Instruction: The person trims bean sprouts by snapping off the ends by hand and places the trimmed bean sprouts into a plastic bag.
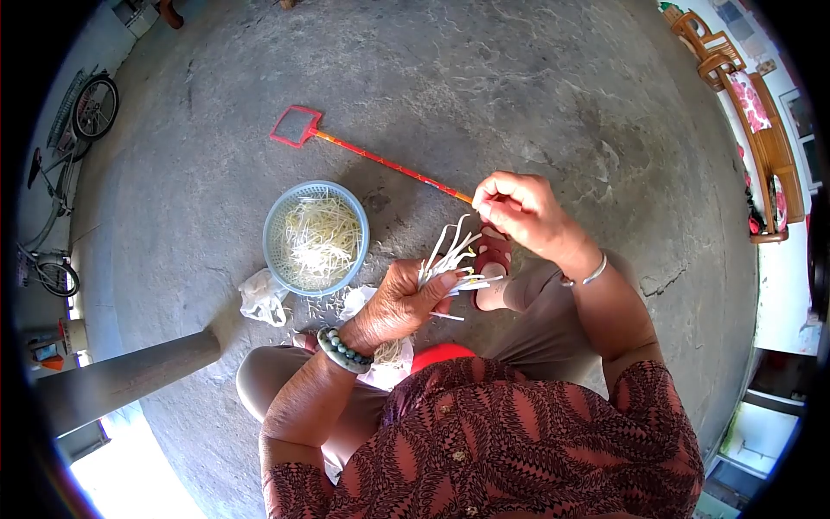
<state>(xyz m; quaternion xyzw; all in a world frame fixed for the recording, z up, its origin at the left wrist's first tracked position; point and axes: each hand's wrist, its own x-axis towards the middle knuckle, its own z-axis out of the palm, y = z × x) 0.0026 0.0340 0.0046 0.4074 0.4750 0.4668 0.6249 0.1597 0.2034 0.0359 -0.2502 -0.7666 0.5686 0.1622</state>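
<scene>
A bunch of white bean sprouts is gripped in my left hand, the stems fanning out past the thumb. My right hand is raised just beyond the bunch, thumb and forefinger pinched together; I cannot tell what, if anything, is between them. Behind its fingertips, the handle end of a red fly swatter overlaps the hand in this view. Left of my hands a light blue plastic basket stands on the floor, with a heap of loose bean sprouts inside.
A crumpled white plastic bag lies by the basket, and small sprout scraps litter the concrete floor. More sprouts lie near my lap. A post stands at left, a bicycle beyond, and a wooden bench far right.
</scene>
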